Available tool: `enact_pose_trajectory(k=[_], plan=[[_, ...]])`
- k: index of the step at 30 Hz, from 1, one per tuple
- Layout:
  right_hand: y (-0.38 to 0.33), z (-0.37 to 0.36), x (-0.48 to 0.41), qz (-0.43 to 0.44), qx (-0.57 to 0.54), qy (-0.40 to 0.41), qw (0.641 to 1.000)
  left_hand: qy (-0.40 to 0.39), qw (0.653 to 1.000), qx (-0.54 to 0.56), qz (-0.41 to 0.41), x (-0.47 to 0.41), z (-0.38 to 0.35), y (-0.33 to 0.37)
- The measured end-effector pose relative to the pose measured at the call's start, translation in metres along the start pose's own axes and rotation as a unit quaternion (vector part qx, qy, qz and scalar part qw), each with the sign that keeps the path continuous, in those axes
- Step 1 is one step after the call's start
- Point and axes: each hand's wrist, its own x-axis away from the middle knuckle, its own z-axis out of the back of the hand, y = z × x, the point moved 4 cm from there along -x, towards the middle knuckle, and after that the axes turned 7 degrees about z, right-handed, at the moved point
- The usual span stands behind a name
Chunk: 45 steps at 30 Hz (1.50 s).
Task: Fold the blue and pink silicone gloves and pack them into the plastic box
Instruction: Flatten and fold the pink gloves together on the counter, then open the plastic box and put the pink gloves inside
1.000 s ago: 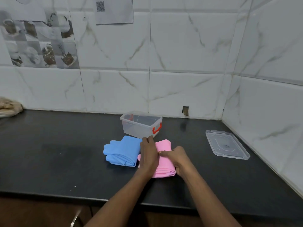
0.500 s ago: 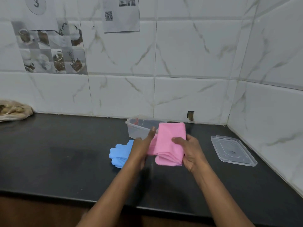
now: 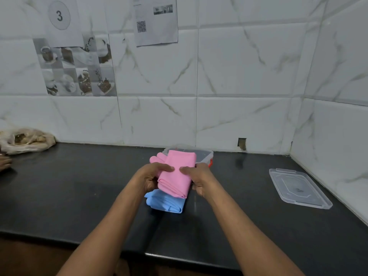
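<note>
**A:** Grip: left hand [image 3: 153,176] and right hand [image 3: 199,178] each pinch a side of the folded pink silicone gloves [image 3: 176,176], held up by the clear plastic box [image 3: 205,156]. The folded blue silicone gloves [image 3: 165,203] lie on the black table [image 3: 79,196].

**B:** So folding looks done, nothing packed yet imo. The box's inside is mostly hidden.

You face a white marble-veined tile wall [image 3: 239,76] meeting a side wall [image 3: 338,136] at your right. A sheet numbered 3 [image 3: 59,16] and a QR-code sheet [image 3: 155,20] hang on it, above the black desk [image 3: 59,196].
</note>
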Motion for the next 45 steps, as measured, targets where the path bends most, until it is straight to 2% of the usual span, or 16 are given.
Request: enact_pose_trajectory(k=[4,8,11,14,17,20,22,24,25,27,30,33,38,40,42,45], plan=[[0.012,-0.018,-0.019,0.009,0.064,0.022,0.998,0.033,0.998,-0.031,0.033,-0.015,0.023,0.008],[0.026,-0.022,-0.015,0.029,0.233,0.065,0.97,0.072,0.991,-0.095,0.06,-0.021,0.034,-0.008],[0.031,-0.026,-0.014,0.061,0.313,0.07,0.945,0.156,0.976,-0.152,0.01,-0.027,0.038,-0.013],[0.031,-0.029,-0.011,0.075,0.41,0.072,0.906,0.292,0.904,-0.297,-0.099,-0.03,0.041,-0.007],[0.037,-0.023,-0.012,0.065,0.436,0.046,0.896,0.332,0.826,-0.438,-0.129,-0.026,0.035,-0.009],[0.025,-0.01,-0.014,0.137,0.426,0.059,0.892,0.32,0.714,-0.559,-0.275,-0.02,0.017,0.001],[0.006,-0.001,-0.018,0.237,0.484,0.116,0.834,0.233,0.66,-0.631,-0.336,-0.02,-0.002,-0.001],[-0.008,0.003,-0.031,0.312,0.57,0.131,0.749,0.157,0.635,-0.694,-0.3,-0.027,-0.014,-0.017],[-0.011,0.004,-0.039,0.319,0.612,0.116,0.714,0.139,0.627,-0.717,-0.271,-0.03,-0.017,-0.025],[-0.007,0.006,-0.056,0.291,0.67,0.067,0.68,0.128,0.633,-0.729,-0.229,-0.035,-0.013,-0.036],[0.006,0.012,-0.071,0.247,0.7,0.017,0.67,0.108,0.701,-0.667,-0.228,-0.035,0.002,-0.036],[0.009,0.021,-0.077,0.247,0.693,0.046,0.676,0.086,0.784,-0.562,-0.249,-0.031,0.011,-0.032],[-0.009,0.048,-0.066,0.261,0.654,0.113,0.701,0.192,0.846,-0.417,-0.27,-0.026,0.023,-0.014],[-0.026,0.066,-0.053,0.268,0.62,0.127,0.726,0.249,0.847,-0.38,-0.277,-0.023,0.028,-0.006],[-0.04,0.086,-0.036,0.277,0.601,0.119,0.741,0.289,0.831,-0.379,-0.287,-0.02,0.028,0.001],[-0.049,0.118,-0.001,0.28,0.585,0.109,0.754,0.326,0.796,-0.454,-0.232,-0.02,0.026,0.008]])
